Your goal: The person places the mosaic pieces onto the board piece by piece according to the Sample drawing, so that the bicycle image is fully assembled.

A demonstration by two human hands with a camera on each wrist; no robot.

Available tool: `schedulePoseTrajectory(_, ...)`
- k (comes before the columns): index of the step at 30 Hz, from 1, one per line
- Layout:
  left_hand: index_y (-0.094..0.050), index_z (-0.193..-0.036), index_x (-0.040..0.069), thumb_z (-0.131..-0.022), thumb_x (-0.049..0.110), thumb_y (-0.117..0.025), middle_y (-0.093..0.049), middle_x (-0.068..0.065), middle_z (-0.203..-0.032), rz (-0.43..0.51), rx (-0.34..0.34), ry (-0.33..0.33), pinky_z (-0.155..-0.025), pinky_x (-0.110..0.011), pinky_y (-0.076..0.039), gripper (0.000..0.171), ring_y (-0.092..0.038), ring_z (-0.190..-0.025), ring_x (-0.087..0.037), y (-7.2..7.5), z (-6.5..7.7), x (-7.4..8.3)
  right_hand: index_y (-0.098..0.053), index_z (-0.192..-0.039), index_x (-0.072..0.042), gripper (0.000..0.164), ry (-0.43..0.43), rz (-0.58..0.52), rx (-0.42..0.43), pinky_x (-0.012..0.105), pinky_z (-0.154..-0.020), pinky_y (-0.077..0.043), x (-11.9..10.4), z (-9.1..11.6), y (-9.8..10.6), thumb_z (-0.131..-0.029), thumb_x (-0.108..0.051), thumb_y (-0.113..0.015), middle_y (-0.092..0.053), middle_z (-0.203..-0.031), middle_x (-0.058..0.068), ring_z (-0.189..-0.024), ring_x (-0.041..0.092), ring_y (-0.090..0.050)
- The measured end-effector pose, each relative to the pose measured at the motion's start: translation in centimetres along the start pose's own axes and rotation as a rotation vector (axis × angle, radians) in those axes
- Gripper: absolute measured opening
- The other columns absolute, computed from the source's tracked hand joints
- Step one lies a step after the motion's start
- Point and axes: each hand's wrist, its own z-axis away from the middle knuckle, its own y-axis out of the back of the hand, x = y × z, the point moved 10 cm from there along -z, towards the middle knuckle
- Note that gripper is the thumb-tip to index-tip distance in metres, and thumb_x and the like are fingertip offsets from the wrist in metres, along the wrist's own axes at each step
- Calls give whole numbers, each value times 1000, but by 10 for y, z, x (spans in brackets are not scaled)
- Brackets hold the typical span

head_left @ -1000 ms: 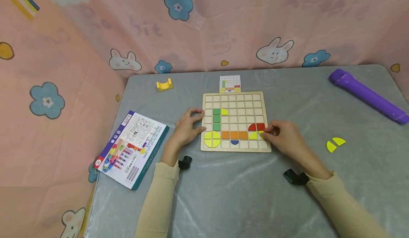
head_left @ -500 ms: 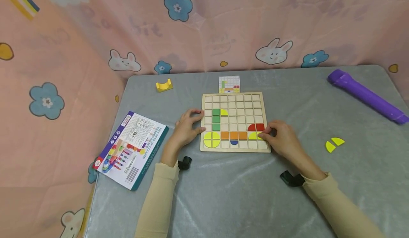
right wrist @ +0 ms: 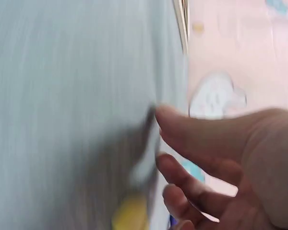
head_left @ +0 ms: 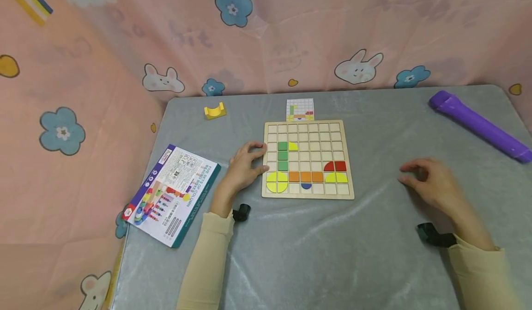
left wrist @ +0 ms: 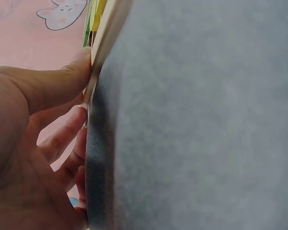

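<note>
A wooden grid board lies on the grey table, with green, yellow, orange, red and blue pieces in some cells. Along its left edge, the thumb and fingers of my left hand touch the rim; the left wrist view shows the thumb against the board's edge. My right hand is well right of the board, thumb and index finger bent and slightly apart, nothing seen between them. A blurred yellow piece shows beneath it in the right wrist view; in the head view that hand covers the loose yellow pieces.
A small printed pattern card touches the board's far edge. To the left lies a box, with a yellow arch block farther back. A purple tube lies at the back right, before a pink curtain.
My right hand has let go of a yellow quarter-circle piece in the board's right column and moved right, over the loose yellow pieces. My left hand stays at the board's edge.
</note>
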Motion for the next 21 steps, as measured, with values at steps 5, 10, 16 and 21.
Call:
schedulePoseTrajectory(5, -49, -159, 17, -100, 26, -75, -40, -4, -167, -4, 1, 2, -116, -57, -28, 65, -33, -157, -30, 0, -1, 0, -75, -111, 5, 21, 1, 13, 10, 23, -73, -35, 35, 14, 23, -95, -8, -78, -68, -115, 34, -91, -2, -52)
schedulePoseTrajectory(10, -49, -159, 17, -100, 26, -75, -39, -4, -167, -6, 0, 3, -117, -57, -27, 65, -32, -157, -30, -1, -1, -1, -73, -114, 4, 24, -118, 64, 9, 23, -67, -34, 64, 28, 34, -96, -11, -78, -66, -113, 32, -83, -12, -41)
schedulePoseTrajectory(16, -49, -159, 17, -100, 26, -75, -39, -4, -167, -10, 2, 10, -117, -57, -27, 65, -31, -158, -30, -2, -1, -3, -72, -111, 5, 24, -190, 95, 7, 22, -61, -34, 75, 33, 38, -96, -13, -78, -67, -93, 20, -72, -2, -46)
schedulePoseTrajectory(21, -49, -159, 17, -100, 26, -75, -39, -5, -167, -10, 3, 3, -116, -57, -28, 65, -32, -157, -30, -2, -2, -2, -73, -114, 3, 25, -167, 104, 14, 21, -60, -35, 65, 30, 37, -100, -18, -74, -66, -88, 14, -70, -3, -44)
